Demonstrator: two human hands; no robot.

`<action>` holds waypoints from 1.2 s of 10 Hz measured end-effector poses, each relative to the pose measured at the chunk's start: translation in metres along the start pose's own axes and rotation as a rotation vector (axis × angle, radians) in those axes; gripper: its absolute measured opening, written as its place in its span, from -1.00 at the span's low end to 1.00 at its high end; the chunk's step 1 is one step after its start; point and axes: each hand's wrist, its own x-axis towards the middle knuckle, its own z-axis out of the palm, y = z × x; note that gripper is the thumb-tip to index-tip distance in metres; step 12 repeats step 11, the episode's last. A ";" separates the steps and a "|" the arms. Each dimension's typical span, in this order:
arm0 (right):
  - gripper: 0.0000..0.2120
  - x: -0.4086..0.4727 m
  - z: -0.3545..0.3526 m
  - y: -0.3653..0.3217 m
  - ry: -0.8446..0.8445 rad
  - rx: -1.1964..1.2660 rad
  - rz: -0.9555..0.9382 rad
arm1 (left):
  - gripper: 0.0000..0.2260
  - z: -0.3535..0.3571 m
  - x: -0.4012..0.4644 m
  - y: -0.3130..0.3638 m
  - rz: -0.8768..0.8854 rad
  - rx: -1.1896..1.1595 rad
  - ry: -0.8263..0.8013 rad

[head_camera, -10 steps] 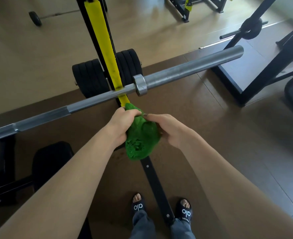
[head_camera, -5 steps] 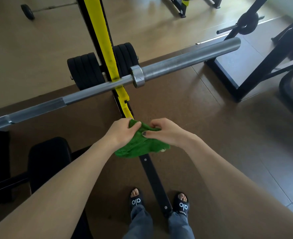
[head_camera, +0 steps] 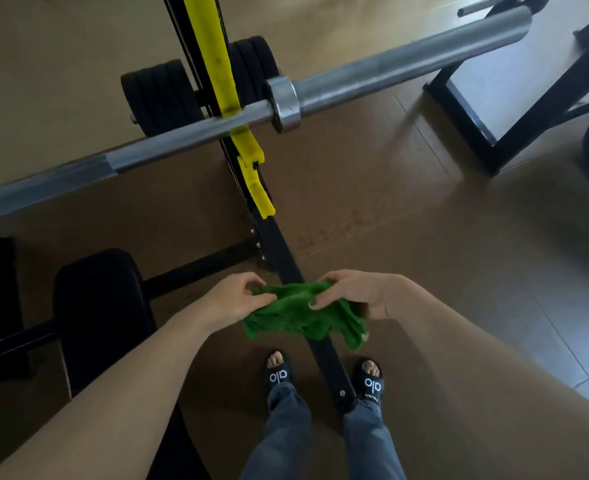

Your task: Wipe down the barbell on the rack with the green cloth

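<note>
Currently: cloth being readied, bar not yet touched

Head view, step in hand: both hands hold the green cloth (head_camera: 303, 315) low, above the feet, well apart from the barbell (head_camera: 196, 133). Left hand (head_camera: 232, 299) pinches the cloth's left edge between thumb and fingers; right hand (head_camera: 355, 292) is closed on the right part, thumb pressed onto the top of the fabric. Cloth hangs bunched and loose between them, one corner drooping at lower right. Judgement: this is the preparation step, spreading or refolding the cloth into a pad; no wiping contact exists yet.

Head view, task object: barbell rests across the rack, on the yellow hook (head_camera: 227, 98) of the upright, its collar (head_camera: 284, 103) just right of the upright, thick sleeve running to upper right, thin shaft to lower left.

Next move, judged: lift the cloth to the bar, wrap it around the shaft with one hand, and slide along the length; the hook blocks a continuous pass there.

Writing: sandals (head_camera: 279, 374) read "alo" on each strap; smaller print below on the right one is illegible. No other labels readable
</note>
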 end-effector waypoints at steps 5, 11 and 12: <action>-0.52 0.093 -0.016 0.011 0.296 -0.481 -0.060 | -0.69 0.038 0.060 -0.044 -0.005 0.174 -0.097; -0.32 0.161 -0.044 0.059 0.486 -0.239 -0.087 | -0.42 0.075 0.141 -0.037 -0.197 0.227 0.153; -0.32 0.161 -0.044 0.059 0.486 -0.239 -0.087 | -0.42 0.075 0.141 -0.037 -0.197 0.227 0.153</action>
